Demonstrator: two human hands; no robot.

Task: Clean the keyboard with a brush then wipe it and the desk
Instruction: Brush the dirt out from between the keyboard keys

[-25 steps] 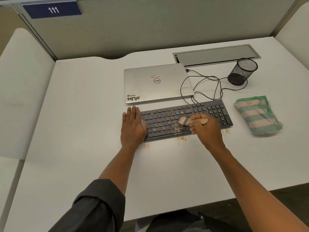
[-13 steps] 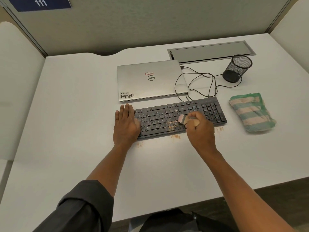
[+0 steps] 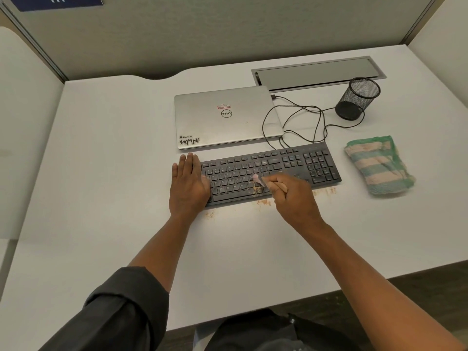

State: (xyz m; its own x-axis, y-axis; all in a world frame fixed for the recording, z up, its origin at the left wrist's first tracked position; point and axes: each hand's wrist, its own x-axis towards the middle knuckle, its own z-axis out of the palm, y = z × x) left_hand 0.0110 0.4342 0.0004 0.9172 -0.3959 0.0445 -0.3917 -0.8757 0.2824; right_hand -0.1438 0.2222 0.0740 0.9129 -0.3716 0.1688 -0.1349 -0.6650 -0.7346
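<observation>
The closed laptop (image 3: 228, 117) near the desk's far edge bears a round "DELL" logo (image 3: 226, 113) at the middle of its lid, seen upside down. At the lid's near left corner sits a sticker (image 3: 189, 140) reading "Devfolio" above large letters "WMN". A small red-and-white label (image 3: 223, 106) just beyond the logo is too small to read, as are the key legends on the keyboard (image 3: 298, 160).

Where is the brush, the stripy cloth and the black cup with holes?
brush (image 3: 257, 179), head view, on its pale bristle end.
stripy cloth (image 3: 378, 165), head view, on its folded middle.
black mesh cup (image 3: 357, 98), head view, on its side wall.
</observation>
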